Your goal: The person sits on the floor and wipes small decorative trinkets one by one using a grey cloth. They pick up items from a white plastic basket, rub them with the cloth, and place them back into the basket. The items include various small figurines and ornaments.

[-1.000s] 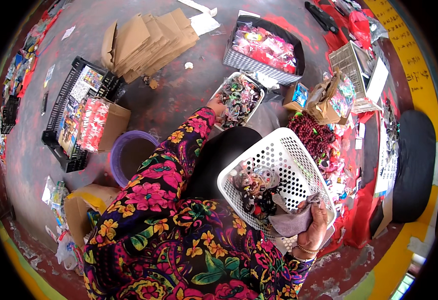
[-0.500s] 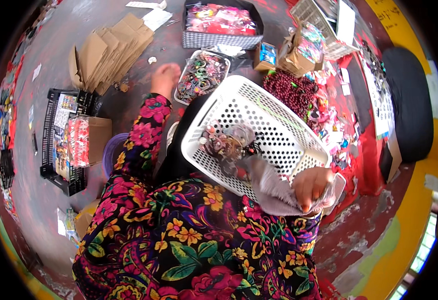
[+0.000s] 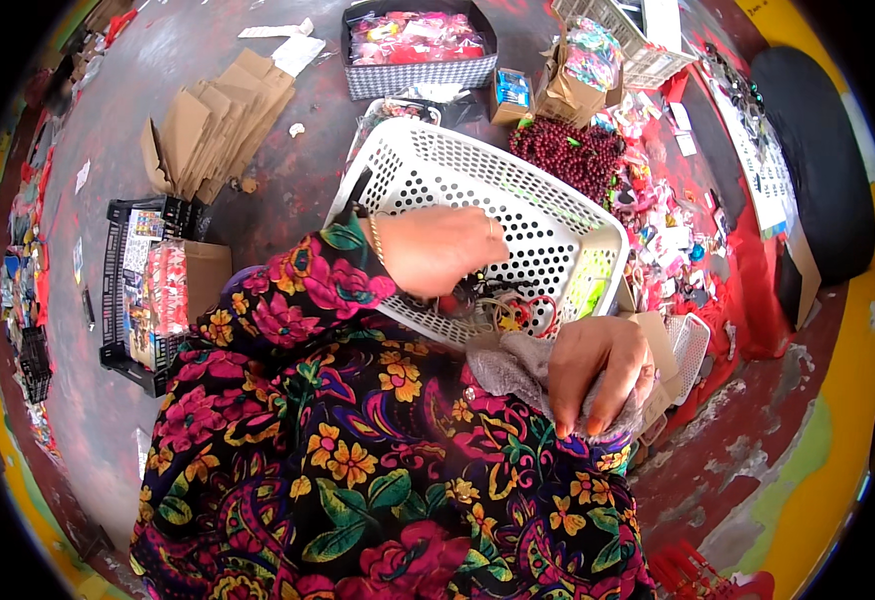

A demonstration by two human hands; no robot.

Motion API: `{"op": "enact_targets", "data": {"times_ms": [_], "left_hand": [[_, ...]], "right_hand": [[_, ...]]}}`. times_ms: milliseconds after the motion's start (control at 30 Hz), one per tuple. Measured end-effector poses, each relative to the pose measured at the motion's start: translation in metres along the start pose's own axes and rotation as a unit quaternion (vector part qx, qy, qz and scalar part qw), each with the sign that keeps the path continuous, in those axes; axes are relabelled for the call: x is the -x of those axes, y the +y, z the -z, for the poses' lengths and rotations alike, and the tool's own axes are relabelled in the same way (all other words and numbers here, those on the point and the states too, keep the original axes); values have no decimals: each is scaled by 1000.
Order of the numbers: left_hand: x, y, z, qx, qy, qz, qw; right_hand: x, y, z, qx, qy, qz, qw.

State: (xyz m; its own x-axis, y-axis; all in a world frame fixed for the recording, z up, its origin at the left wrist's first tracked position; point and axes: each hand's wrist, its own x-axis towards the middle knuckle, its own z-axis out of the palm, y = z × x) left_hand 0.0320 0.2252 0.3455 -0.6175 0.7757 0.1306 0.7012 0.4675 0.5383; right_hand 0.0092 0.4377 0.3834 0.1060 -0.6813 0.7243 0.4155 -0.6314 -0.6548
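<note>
A white perforated plastic basket (image 3: pixel 463 150) rests in front of me, tilted in view. My left hand (image 3: pixel 433 250) reaches into it with fingers curled downward; motion blurs them, and whatever they grip is hidden. Below those fingers, thin red, white and yellow loops like hair ties (image 3: pixel 518 312) lie along the near side of the basket. At the near right corner, my right hand (image 3: pixel 603 372) is closed on a bunched, fuzzy grey cloth (image 3: pixel 513 362), its fingertips pointing down against my patterned clothing.
Dark red beads (image 3: pixel 568 152) and a spread of small trinkets (image 3: pixel 673 240) lie right of the basket. Beyond stand a checked bin (image 3: pixel 418 75) of pink packets and a cardboard box (image 3: pixel 573 95). Folded cardboard (image 3: pixel 218 130) and a black crate (image 3: pixel 118 300) are at left.
My left hand has moved from beside the tray of hair ties into the basket. My right hand has drawn the grey cloth closer and bunched it; the basket sits further left in view.
</note>
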Motion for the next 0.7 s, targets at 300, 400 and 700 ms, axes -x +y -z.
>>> {"op": "enact_targets", "data": {"times_ms": [300,400,700], "left_hand": [[-11,10,-46,-115,-70,51,990],[-18,-10,-46,-115,-4,80,990],[-46,10,-7,-127,-9,21,992]], "right_hand": [[13,-25,-23,79,46,-46,995],[13,-28,-22,88,49,-49,994],[9,-36,-23,118,50,-73,989]]}}
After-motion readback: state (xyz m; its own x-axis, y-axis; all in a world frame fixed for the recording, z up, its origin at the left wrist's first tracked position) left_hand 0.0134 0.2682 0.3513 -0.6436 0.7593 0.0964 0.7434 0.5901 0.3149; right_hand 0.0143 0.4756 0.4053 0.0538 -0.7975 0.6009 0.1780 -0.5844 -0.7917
